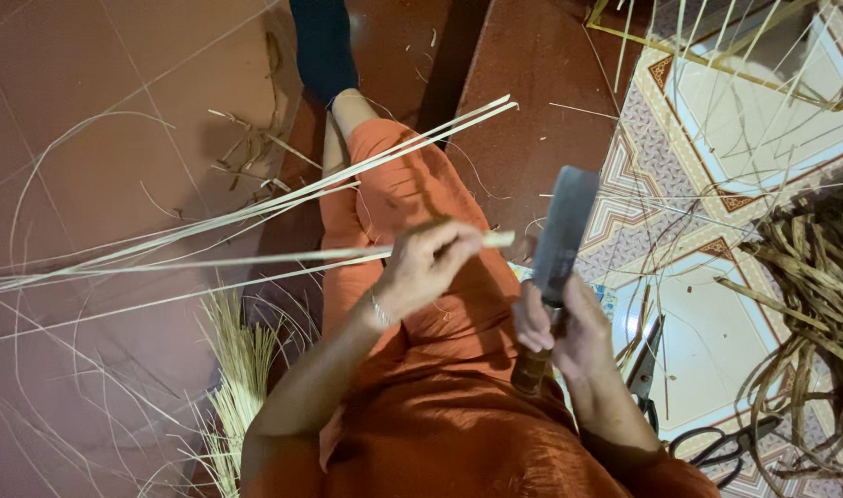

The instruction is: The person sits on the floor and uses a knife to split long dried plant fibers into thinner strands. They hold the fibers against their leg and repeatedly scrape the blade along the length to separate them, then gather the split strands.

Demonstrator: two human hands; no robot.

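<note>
Orange cloth [458, 433] covers my lap, and above it my right hand [569, 332] grips a cleaver [562, 242], blade up. My left hand [426, 267] pinches a bamboo strip [255, 261] running leftward over the red floor [99, 92].

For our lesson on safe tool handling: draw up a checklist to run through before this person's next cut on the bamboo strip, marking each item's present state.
1. Right hand grips the cleaver handle: ok.
2. Left hand pinches the bamboo strip near its end: ok.
3. Blade apart from the left fingers: ok.
4. Blade touching the strip: not ok, still apart.
5. Blade sharpness: cannot tell.
6. Scissors on the floor lie beside the right arm: ok.
</note>
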